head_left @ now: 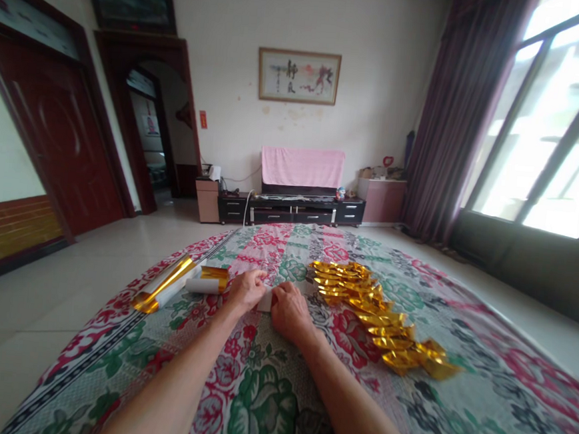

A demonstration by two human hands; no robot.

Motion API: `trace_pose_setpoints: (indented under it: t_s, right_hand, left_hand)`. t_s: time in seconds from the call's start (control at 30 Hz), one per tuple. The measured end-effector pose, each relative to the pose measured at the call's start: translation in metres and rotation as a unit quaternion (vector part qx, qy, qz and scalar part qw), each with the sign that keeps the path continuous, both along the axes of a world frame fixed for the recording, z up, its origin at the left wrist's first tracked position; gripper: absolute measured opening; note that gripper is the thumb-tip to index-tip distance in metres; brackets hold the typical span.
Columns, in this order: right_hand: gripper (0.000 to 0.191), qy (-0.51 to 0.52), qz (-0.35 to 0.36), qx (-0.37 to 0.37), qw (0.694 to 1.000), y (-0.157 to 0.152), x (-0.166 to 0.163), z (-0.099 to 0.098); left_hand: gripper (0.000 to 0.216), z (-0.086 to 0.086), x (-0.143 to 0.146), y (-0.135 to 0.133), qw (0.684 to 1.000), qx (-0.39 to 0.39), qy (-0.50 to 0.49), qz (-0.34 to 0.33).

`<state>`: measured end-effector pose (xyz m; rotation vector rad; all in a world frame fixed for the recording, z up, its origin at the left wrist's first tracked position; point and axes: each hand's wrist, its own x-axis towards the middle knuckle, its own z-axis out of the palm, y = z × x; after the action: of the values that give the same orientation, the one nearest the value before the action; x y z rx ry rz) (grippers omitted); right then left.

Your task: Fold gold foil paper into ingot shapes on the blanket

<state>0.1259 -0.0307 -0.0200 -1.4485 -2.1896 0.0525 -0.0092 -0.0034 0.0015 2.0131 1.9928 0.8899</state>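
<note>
Between my hands, on the flowered cloth, lies a small piece of pale paper [265, 301], its far part hidden by my fingers. My left hand [248, 288] pinches its left side with curled fingers. On its right edge my right hand [289, 308] is closed, thumb and fingers bent over the paper. Left of my hands lie curled sheets of gold foil paper [168, 283] with white backs, and a smaller curled gold sheet [213, 279]. To the right stretches a row of several folded gold paper ingots [349, 287], reaching toward me.
A round table under a flowered tablecloth [265, 402] fills the foreground. Beyond it stand a low black cabinet [292, 214] and a pink cloth [302, 167] draped over a screen-shaped thing. Doors are at the left, a curtain [440, 115] and window at the right.
</note>
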Motion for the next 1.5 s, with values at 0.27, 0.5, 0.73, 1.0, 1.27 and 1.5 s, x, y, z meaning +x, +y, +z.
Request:
trace_pose_setpoints:
  t_s: [0.27,0.5,0.73,1.0,1.27,1.5]
  right_hand:
    - [0.021,0.001,-0.001,0.008,1.000,0.000,0.001,-0.002]
    - [0.022,0.003,0.001,0.002,1.000,-0.001,0.001,0.001]
    - [0.024,0.003,0.003,-0.006,1.000,-0.002,0.001,0.002]
    - [0.021,0.017,0.008,-0.001,1.000,0.003,0.001,-0.003]
    - [0.020,0.034,0.038,-0.001,0.999,0.004,0.005,0.002]
    - [0.020,0.044,0.051,0.005,0.998,0.004,0.006,0.002]
  left_hand:
    - [0.028,-0.012,-0.004,0.013,0.998,-0.035,-0.055,0.006]
    - [0.022,-0.016,-0.006,0.015,0.995,-0.039,-0.094,-0.018]
    - [0.020,-0.008,-0.001,0.005,0.994,-0.044,-0.079,-0.060]
    - [0.020,0.000,0.000,-0.004,0.996,-0.004,0.029,-0.083]
    - [0.020,-0.001,-0.006,-0.001,0.986,0.012,0.089,-0.141]
    - [0.023,-0.002,-0.007,0.000,0.982,0.019,0.108,-0.152]
